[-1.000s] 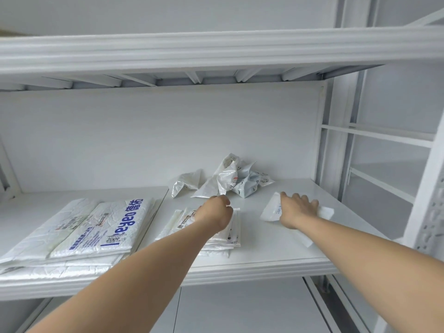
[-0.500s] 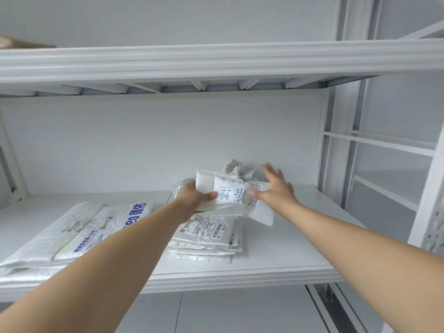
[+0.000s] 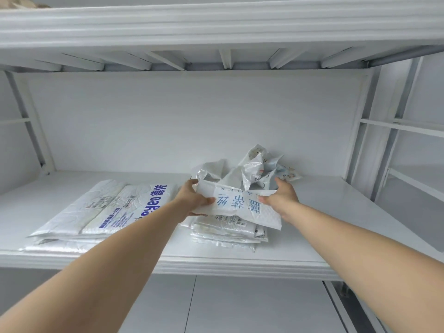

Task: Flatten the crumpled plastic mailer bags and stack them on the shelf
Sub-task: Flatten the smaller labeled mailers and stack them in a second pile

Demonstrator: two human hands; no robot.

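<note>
Head view, left to right: a flat stack of large mailers (image 3: 105, 212) lies left of the left hand (image 3: 192, 200), which pinches the white mailer (image 3: 237, 207) by its left edge; the right hand (image 3: 282, 197) pinches its right side. Beneath both lies a small stack (image 3: 228, 233); behind them, crumpled bags (image 3: 254, 169).

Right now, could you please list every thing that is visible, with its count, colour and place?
held mailer bag: one, white with blue characters, gripped by both hands above the small stack
small stack of flattened bags: one, white, shelf centre
large stack of flattened bags: one, white with blue print, shelf left
crumpled bags: one pile, white and pale blue, at the back behind the hands
shelf: one, white, under everything
upper shelf: one, white, overhead
left hand: one, on the held bag's left edge
right hand: one, on its right edge
</note>
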